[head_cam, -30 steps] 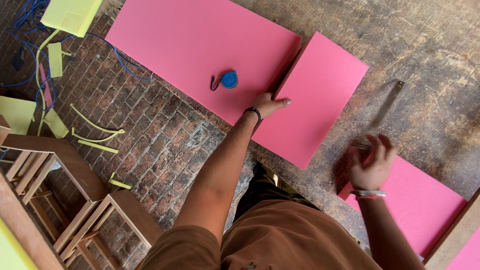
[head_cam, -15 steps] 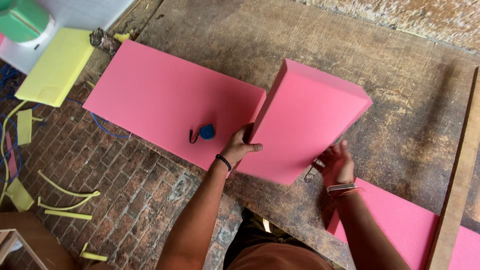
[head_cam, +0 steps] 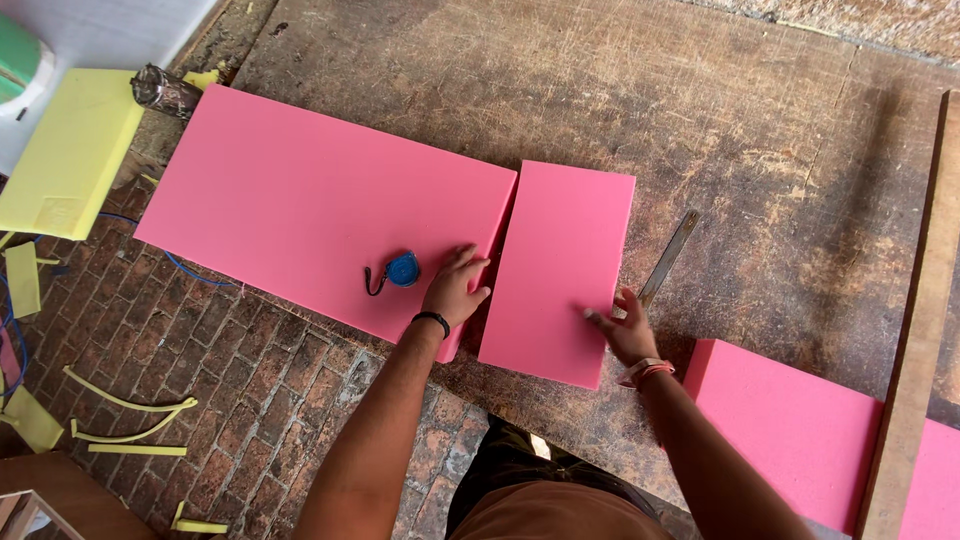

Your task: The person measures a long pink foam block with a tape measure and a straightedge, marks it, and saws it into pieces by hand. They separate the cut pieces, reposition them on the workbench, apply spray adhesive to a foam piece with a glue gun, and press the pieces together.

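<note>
Head view – bench: a worn, scratched wooden bench (head_cam: 760, 130) carries the foam pieces.
Small slab: a smaller rectangular pink foam slab (head_cam: 560, 270) lies flat near the bench's front edge, just beside the large slab, its long side running away from the person.
Large slab: a large rectangular pink foam sheet (head_cam: 320, 200) lies flat to the left, overhanging the bench edge.
Left hand: the left hand (head_cam: 452, 290) rests at the gap between the two slabs, fingers (head_cam: 470, 262) slightly spread and flat on the large sheet's right edge – pressing, gripping nothing.
Right hand: the right hand (head_cam: 628, 335) touches the small slab's right edge near its lower corner, fingers (head_cam: 598, 318) extended on the foam, not closed around it.
Tape: a round blue tape measure (head_cam: 400, 270) sits on the large sheet, near the left hand.
Ruler: a thin metal ruler (head_cam: 668, 258) lies on the bench, just right of the small slab.
Other foam: another pink foam block (head_cam: 790, 425) lies at lower right beside a long wooden plank (head_cam: 915, 350); a yellow foam slab (head_cam: 70, 150) lies at far left.
</note>
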